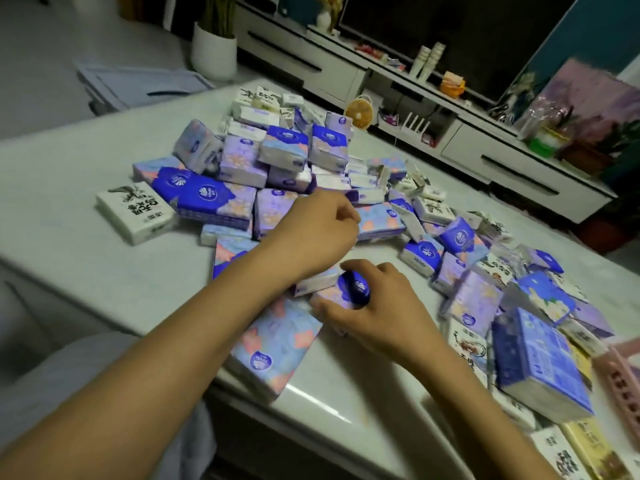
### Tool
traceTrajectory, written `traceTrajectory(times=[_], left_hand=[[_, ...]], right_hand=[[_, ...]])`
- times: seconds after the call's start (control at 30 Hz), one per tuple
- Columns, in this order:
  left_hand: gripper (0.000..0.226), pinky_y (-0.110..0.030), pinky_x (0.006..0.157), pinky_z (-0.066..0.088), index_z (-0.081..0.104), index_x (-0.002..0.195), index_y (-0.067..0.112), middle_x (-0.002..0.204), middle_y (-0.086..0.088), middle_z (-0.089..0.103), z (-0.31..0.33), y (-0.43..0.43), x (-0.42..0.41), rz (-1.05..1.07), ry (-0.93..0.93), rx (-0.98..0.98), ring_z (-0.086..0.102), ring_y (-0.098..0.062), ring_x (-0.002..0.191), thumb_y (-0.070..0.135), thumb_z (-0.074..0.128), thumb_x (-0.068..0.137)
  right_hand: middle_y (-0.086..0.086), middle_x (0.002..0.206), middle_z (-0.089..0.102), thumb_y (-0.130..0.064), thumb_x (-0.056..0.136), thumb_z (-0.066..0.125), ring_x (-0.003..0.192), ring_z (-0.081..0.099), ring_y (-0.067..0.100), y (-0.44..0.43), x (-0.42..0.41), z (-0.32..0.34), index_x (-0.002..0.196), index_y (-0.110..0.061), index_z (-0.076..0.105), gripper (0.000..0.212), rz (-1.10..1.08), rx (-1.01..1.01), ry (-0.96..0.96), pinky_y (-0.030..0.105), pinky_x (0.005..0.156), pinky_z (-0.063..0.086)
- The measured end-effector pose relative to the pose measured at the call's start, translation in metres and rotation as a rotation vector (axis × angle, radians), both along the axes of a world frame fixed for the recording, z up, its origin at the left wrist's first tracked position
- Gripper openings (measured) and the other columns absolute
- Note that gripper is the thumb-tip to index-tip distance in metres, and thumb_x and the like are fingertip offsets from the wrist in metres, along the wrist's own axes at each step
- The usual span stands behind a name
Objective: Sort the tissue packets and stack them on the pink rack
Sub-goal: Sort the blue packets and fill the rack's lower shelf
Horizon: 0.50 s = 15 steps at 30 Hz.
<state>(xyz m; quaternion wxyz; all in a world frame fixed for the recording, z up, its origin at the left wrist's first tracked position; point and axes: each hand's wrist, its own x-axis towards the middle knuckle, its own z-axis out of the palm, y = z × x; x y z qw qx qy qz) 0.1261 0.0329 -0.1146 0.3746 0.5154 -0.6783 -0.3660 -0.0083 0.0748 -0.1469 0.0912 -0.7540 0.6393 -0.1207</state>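
The pink rack point(621, 382) is cut off by the right edge, only a corner showing. The left hand point(311, 230) curls with its fingertips turned away, so I can't tell whether it pinches anything. The right hand point(381, 306) covers much of the small packet point(355, 288) it grips. The packets point(568, 459) at bottom right run out of view, their print too blurred to read.
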Motion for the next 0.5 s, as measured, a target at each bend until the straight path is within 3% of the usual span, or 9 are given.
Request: traceTrajectory(times=[0.07, 0.17, 0.27, 0.37, 0.43, 0.5], left_hand=[[0.016, -0.025, 0.069, 0.045, 0.062, 0.097, 0.017, 0.077, 0.006, 0.055, -0.004, -0.002, -0.004, -0.015, 0.007, 0.044, 0.056, -0.018, 0.079, 0.025, 0.05, 0.09], [0.043, -0.031, 0.068, 0.043, 0.057, 0.086, 0.015, 0.074, -0.001, 0.054, -0.006, 0.0, -0.009, -0.154, 0.104, 0.213, 0.051, -0.018, 0.069, 0.057, 0.054, 0.078], [0.031, -0.025, 0.059, 0.042, 0.062, 0.076, 0.014, 0.07, -0.006, 0.061, -0.001, 0.006, -0.014, -0.309, 0.117, 0.262, 0.052, -0.013, 0.06, 0.044, 0.059, 0.082], [0.018, -0.019, 0.054, 0.044, 0.066, 0.085, 0.009, 0.076, -0.009, 0.066, 0.004, 0.008, -0.009, -0.172, 0.25, 0.238, 0.056, -0.01, 0.056, 0.024, 0.057, 0.089], [0.016, -0.016, 0.045, 0.041, 0.064, 0.08, 0.012, 0.071, -0.007, 0.063, 0.005, 0.003, 0.001, 0.015, 0.388, 0.247, 0.055, -0.009, 0.049, 0.019, 0.054, 0.09], [0.014, -0.017, 0.048, 0.039, 0.059, 0.076, 0.013, 0.069, -0.006, 0.059, 0.005, -0.002, 0.008, 0.146, 0.454, 0.275, 0.052, -0.015, 0.053, 0.018, 0.054, 0.088]], right_hand=[[0.001, 0.096, 0.053, -0.051, 0.068, 0.066, 0.096, 0.052, 0.021, -0.002, -0.008, 0.004, 0.128, -0.025, 0.046, 0.069, 0.015, -0.123, 0.005, 0.033, 0.084, 0.044], [-0.001, 0.114, 0.056, -0.045, 0.063, 0.063, 0.104, 0.053, 0.017, 0.005, -0.017, 0.017, 0.129, -0.018, 0.044, 0.074, 0.096, -0.288, -0.206, 0.031, 0.092, 0.044], [-0.004, 0.119, 0.05, -0.04, 0.068, 0.064, 0.108, 0.048, 0.013, 0.015, -0.014, 0.029, 0.128, -0.018, 0.041, 0.068, 0.175, -0.434, -0.221, 0.026, 0.094, 0.039], [-0.002, 0.118, 0.046, -0.042, 0.077, 0.061, 0.112, 0.047, 0.016, 0.028, -0.007, 0.026, 0.122, -0.016, 0.043, 0.055, 0.06, -0.594, -0.272, 0.032, 0.098, 0.038], [-0.005, 0.112, 0.049, -0.045, 0.08, 0.054, 0.107, 0.049, 0.012, 0.044, 0.005, 0.012, 0.112, -0.021, 0.046, 0.041, 0.017, -0.526, -0.415, 0.032, 0.094, 0.041], [-0.009, 0.123, 0.043, -0.055, 0.076, 0.053, 0.119, 0.04, 0.004, 0.064, 0.023, -0.004, 0.119, -0.025, 0.04, 0.054, 0.152, -0.221, -0.412, 0.022, 0.099, 0.036]])
